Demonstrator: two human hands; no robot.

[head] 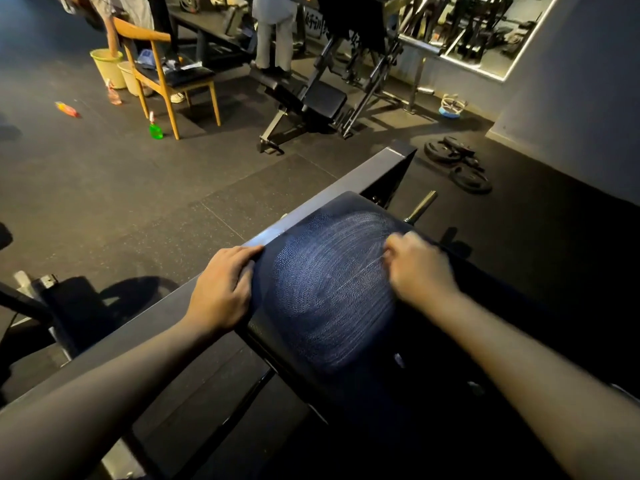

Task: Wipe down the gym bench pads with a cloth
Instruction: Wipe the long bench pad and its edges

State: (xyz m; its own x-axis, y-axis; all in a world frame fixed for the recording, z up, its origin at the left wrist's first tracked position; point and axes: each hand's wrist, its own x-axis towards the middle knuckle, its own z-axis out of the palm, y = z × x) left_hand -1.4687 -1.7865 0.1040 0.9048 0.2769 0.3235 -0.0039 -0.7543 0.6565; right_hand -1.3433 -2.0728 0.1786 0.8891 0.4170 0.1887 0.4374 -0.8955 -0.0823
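Wiping step: the pad (329, 289) between the hands shows streaks. The left hand (221, 289) grips its edge; the right hand (420, 263) is curled and blurred, cloth unseen. Next, probably the dark nearer part.

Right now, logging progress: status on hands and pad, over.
Left hand grips pad edge. Right hand curled on pad, blurred; contents unclear. Pad streaked. No obstruction seen.
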